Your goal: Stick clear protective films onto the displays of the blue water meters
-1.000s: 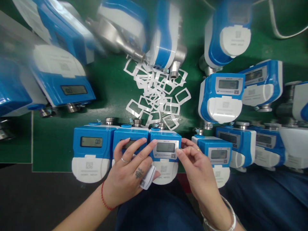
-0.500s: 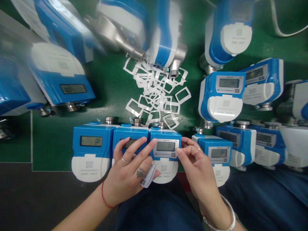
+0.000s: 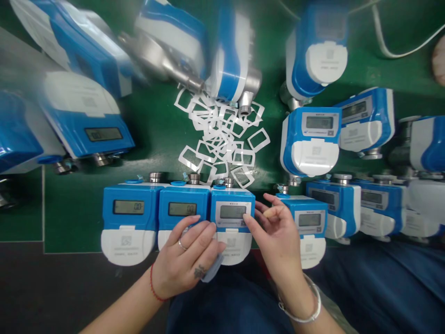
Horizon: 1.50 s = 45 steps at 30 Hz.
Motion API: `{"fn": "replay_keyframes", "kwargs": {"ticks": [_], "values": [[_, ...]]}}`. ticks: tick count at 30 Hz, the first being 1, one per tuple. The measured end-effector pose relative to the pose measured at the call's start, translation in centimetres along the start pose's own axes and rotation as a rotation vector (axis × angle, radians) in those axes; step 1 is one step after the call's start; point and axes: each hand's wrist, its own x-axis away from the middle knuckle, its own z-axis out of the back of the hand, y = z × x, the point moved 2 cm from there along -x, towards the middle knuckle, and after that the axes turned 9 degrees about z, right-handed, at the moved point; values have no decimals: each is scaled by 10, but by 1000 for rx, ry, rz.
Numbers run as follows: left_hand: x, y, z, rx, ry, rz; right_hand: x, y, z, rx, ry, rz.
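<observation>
While the thumb of the right hand (image 3: 281, 234) rests at the lower right corner of the pale sticker (image 3: 232, 222), its other fingers are parted from it and spread by the side of the blue-and-white meter (image 3: 232, 196). The fingers of the left hand (image 3: 191, 257) lie bent and close together, over the near part of the middle meter (image 3: 184, 195) and the left edge of the stickered one, with a pale slip (image 3: 212, 270) held under the palm.

The sticker frames the screen at the right end of a row of three meters, at the near edge of the green bench (image 3: 153, 125). The middle meter and the left meter (image 3: 130, 220) show bare blue around their screens. Just right of the right hand is another stickered meter (image 3: 309, 202), and on the far side of the row lies a loose heap of white frames (image 3: 222, 139).

If the thumb dragged sideways before the glue took, the sticker could sit crooked or its corner could crease. A loosened left palm might let the slip drop, and a knock from the wrist could turn the meter. Stray frames, if sticky, might cling to a meter pushed into them.
</observation>
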Motion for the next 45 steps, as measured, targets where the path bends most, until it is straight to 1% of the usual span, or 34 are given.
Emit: {"fn": "replay_keyframes", "kwargs": {"ticks": [2, 4, 6, 8, 10, 12, 15, 17, 19, 21, 22, 23, 25, 26, 27, 28, 30, 32, 34, 36, 39, 42, 45], "values": [[-2, 1, -2, -36, -5, 22, -4, 2, -7, 84, -7, 59], [-6, 3, -4, -71, -22, 57, -8, 3, -15, 193, -63, 113], [-8, 4, -4, -101, -23, 91, -11, 3, -21, 242, -109, 151], [-9, 6, -3, -146, 4, 105, -9, 6, -22, 212, -103, 167], [-5, 11, -3, -196, 22, 104, -4, 14, -21, 132, -84, 137], [3, 20, -6, -216, 10, 116, 4, 26, -21, 41, -116, 74], [20, 37, -17, -209, -47, 199, 16, 43, -20, -38, -193, 21], [31, 48, -26, -218, -69, 249, 27, 44, -12, -40, -177, 56], [38, 53, -34, -223, -52, 285, 40, 39, 4, -22, -144, 119], [39, 52, -39, -156, 7, 387, 55, 33, 29, 21, -104, 219], [38, 50, -41, -103, 44, 452, 61, 33, 44, 44, -40, 253], [35, 48, -43, -50, 80, 516, 65, 35, 60, 61, 55, 264], [30, 46, -48, 31, 142, 600, 63, 49, 92, 51, 290, 190], [27, 46, -52, 52, 165, 622, 58, 59, 104, 23, 363, 129], [25, 47, -56, 67, 182, 644, 50, 69, 112, -18, 382, 70], [23, 49, -60, 91, 194, 673, 41, 79, 117, -67, 348, 25], [21, 53, -68, 150, 202, 753, 22, 93, 119, -190, 206, -38], [22, 54, -75, 211, 190, 867, 12, 100, 115, -326, 76, -80], [24, 52, -77, 275, 172, 996, 11, 103, 113, -434, 16, -94], [26, 47, -75, 351, 157, 1095, 18, 103, 114, -512, 21, -96], [28, 43, -72, 498, 140, 1161, 31, 105, 116, -603, 73, -99], [27, 49, -76, 654, 112, 1171, 36, 110, 118, -672, 128, -112], [18, 62, -90, 800, 99, 1144, 29, 114, 118, -716, 163, -127]]}}
